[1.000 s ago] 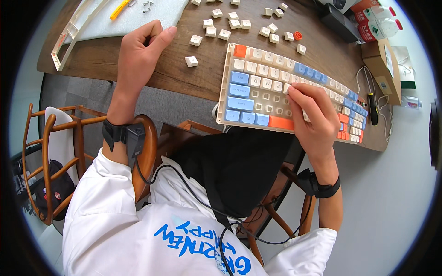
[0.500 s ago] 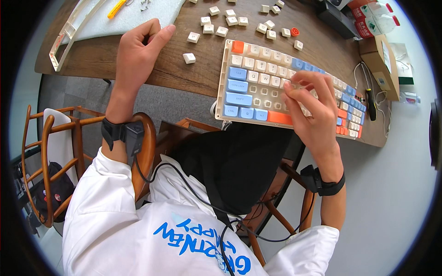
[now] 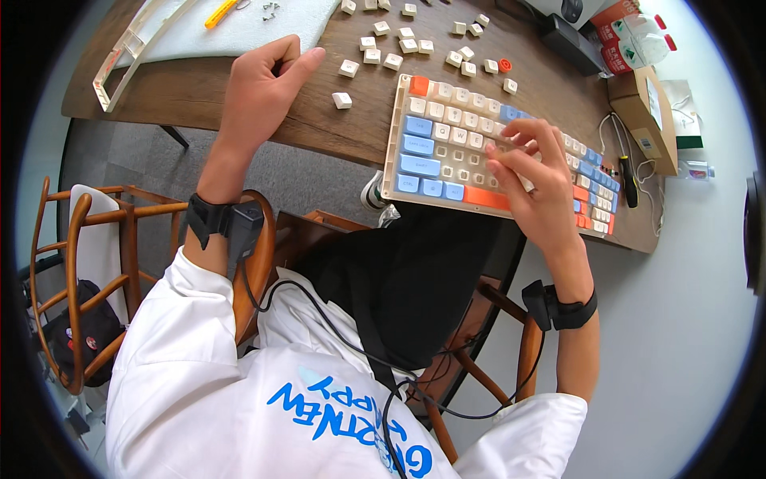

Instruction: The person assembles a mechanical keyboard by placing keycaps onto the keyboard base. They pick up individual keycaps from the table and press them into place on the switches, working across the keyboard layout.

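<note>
A keyboard [image 3: 420, 165] with white, blue and orange keycaps lies at the front edge of the wooden table, with bare switch sockets showing in its left-middle part. My right hand [image 3: 544, 188] is over it, thumb and index finger closed at a white keycap mostly hidden by the fingertips, beside the upper row of letter keys. My left hand [image 3: 259, 94] rests at the table edge, left of the keyboard, fingers curled in and thumb laid forward; no object shows in it. Between the hands sits a loose white keycap [image 3: 342, 100].
Several loose white keycaps [image 3: 392, 61] and a round orange piece [image 3: 504, 65] are scattered behind the keyboard. At the far left lie a clear frame [image 3: 105, 92], a foam sheet [image 3: 171, 44], a yellow-handled tool [image 3: 220, 13] and screws [image 3: 271, 12]. A screwdriver [image 3: 629, 188], box [image 3: 645, 120] and bottles [image 3: 638, 52] stand right.
The view has swung slightly, shifting the table's contents in the picture. My right fingertips have moved a little left and nearer over the keyboard. My left hand keeps its curled pose.
</note>
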Tool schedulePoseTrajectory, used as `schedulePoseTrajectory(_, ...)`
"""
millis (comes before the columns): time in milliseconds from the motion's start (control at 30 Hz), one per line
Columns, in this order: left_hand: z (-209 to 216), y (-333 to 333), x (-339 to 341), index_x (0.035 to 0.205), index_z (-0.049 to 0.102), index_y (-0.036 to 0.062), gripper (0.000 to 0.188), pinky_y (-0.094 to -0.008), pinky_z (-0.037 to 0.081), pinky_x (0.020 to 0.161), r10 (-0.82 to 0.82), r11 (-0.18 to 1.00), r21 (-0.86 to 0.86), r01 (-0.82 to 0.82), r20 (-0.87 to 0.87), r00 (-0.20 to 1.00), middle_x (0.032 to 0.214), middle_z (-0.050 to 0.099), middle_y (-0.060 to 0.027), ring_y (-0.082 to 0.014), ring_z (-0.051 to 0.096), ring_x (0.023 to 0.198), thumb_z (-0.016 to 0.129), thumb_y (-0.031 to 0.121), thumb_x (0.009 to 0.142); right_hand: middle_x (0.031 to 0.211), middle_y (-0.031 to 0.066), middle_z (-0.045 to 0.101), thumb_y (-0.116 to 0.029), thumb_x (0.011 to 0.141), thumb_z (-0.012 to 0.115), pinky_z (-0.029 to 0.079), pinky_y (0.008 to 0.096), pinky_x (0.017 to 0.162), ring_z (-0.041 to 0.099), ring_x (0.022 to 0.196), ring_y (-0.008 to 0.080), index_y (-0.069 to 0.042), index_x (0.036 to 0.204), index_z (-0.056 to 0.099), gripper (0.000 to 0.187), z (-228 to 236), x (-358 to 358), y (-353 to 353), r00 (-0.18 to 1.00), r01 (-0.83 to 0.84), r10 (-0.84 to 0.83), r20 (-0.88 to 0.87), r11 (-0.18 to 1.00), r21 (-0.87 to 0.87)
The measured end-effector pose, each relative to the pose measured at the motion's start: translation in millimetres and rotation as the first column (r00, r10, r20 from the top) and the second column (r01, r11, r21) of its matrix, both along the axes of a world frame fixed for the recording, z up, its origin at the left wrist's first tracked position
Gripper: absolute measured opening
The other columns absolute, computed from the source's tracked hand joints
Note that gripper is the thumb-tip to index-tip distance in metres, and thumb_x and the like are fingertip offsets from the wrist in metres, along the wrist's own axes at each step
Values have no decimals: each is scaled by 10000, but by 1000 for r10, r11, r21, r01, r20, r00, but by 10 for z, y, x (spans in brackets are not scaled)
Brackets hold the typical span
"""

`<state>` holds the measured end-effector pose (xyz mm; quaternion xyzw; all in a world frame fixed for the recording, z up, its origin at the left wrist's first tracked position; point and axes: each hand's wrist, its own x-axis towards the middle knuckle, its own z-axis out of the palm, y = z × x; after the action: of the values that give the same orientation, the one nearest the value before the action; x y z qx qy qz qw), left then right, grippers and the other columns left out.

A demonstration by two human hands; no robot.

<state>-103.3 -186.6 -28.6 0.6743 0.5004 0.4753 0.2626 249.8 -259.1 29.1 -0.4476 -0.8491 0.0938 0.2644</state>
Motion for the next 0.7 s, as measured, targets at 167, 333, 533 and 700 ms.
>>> schedulePoseTrajectory(167,8,1,10,713,359,67,520,-304,241,538,8,1000,13,-8,-12,1000,651,259,28,-75,251,617,725,261,1026,1092,61,646,-33,871,823,527,363,730,574,907,242,-35,957,799,89,28,8,-20,1000,-7,6,30,1000,29)
schedulePoseTrajectory(333,7,-14,26,707,365,56,522,-316,248,534,-7,1000,28,6,22,1000,642,260,17,-87,248,614,730,256,1022,1008,70,674,-23,878,810,533,370,750,630,906,256,-13,943,785,71,230,-134,84,999,11,-10,42,1000,-23)
schedulePoseTrajectory(533,20,4,18,697,371,53,511,-322,251,532,-13,1000,27,12,47,999,630,264,12,-90,250,605,729,236,1013,930,93,698,-29,891,794,549,376,768,676,827,277,15,923,763,62,483,-464,472,999,-47,47,8,999,-11)
schedulePoseTrajectory(700,19,18,10,695,372,51,508,-324,251,529,-7,1000,21,6,58,998,623,269,10,-91,252,598,729,232,1008,904,119,723,-165,894,824,534,397,721,684,787,287,6,958,801,184,507,-834,869,995,-35,39,92,999,-41)
